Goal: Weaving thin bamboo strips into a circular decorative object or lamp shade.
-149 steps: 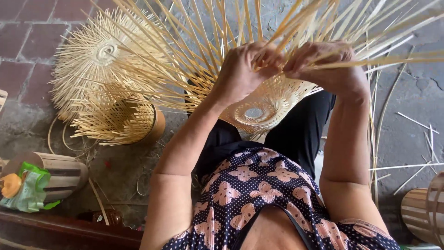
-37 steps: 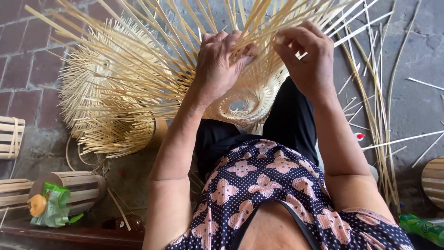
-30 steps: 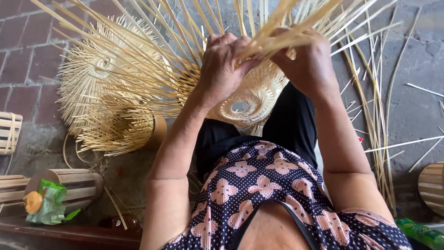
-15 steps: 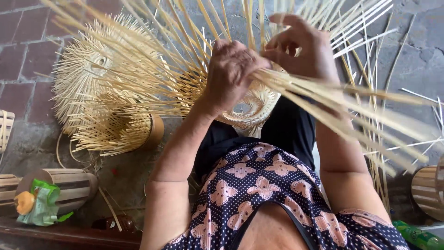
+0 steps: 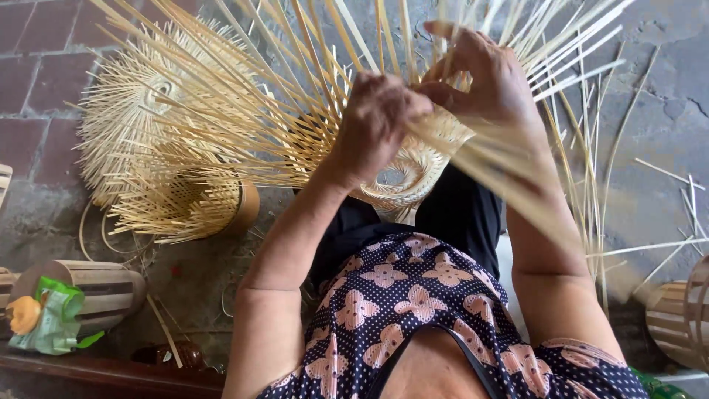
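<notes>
A half-woven bamboo basket (image 5: 402,181) rests on my lap, its long pale strips fanning out upward and to both sides. My left hand (image 5: 377,122) grips the woven rim and a bunch of strips near the basket's middle. My right hand (image 5: 484,77) pinches a bundle of bamboo strips (image 5: 509,174) that sweeps blurred down to the right across my forearm. The two hands are close together above the basket's round woven base.
Unfinished baskets with splayed strips (image 5: 148,133) lie stacked on the floor to the left. A wooden slatted cylinder (image 5: 100,292) with a green bag (image 5: 48,325) on it sits lower left. Loose strips (image 5: 665,244) litter the concrete at right, near another slatted frame (image 5: 683,314).
The strip bundle was raised above the hands a second ago. It has since swung down to the right across my right forearm. My hands stay on the basket rim.
</notes>
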